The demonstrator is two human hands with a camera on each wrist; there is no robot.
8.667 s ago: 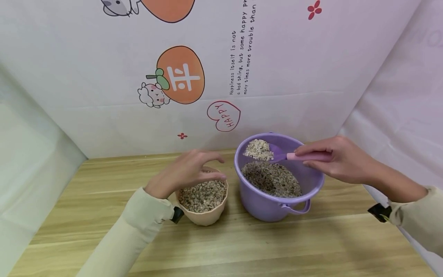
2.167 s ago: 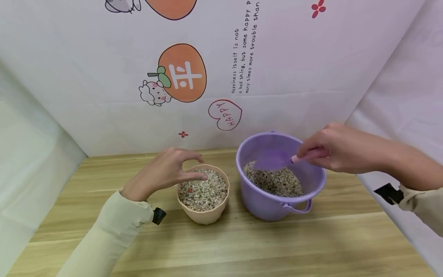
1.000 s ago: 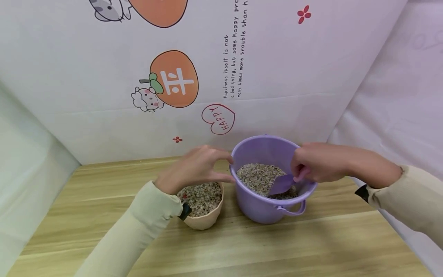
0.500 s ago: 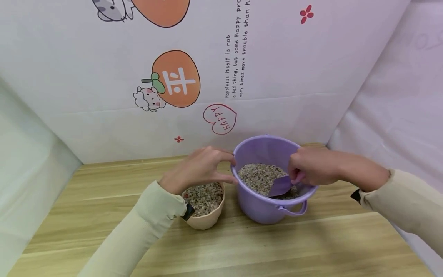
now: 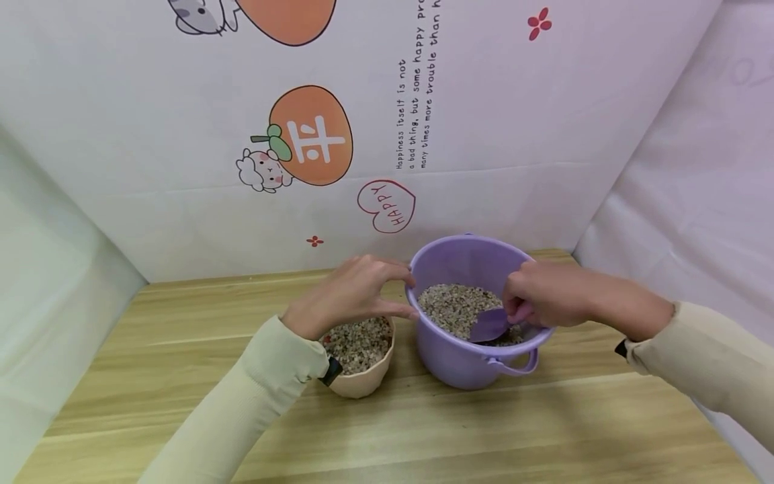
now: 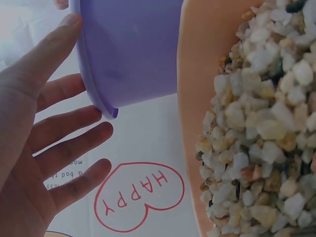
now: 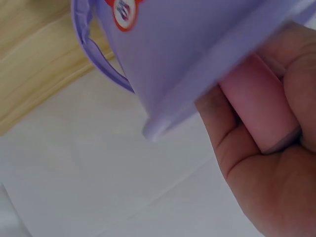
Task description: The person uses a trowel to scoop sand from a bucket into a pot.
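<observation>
In the head view my right hand (image 5: 547, 296) grips the pink handle (image 7: 259, 103) of a toy shovel, whose purple blade (image 5: 490, 325) is low against the gravel (image 5: 456, 306) in a purple bucket (image 5: 453, 363). Part of the blade and handle is hidden by the bucket and hand. My left hand (image 5: 347, 296) reaches across a peach-coloured pot (image 5: 363, 384), thumb and fingertips spread at the bucket's left rim. Small pale and dark stones (image 6: 261, 123) fill the pot close to its edge, and a red speck (image 5: 327, 339) shows among them.
The pot and bucket stand side by side on a wood-grain table (image 5: 423, 437). Behind rises a white printed backdrop (image 5: 484, 134), close to the bucket, with white cloth (image 5: 671, 222) on the right. The bucket's handle (image 5: 517, 366) hangs at the front.
Earlier the shovel was raised above the bucket's gravel, heaped with stones, then without a heap; now it is down in the bucket. My left hand has moved right from over the pot to the bucket's rim.
</observation>
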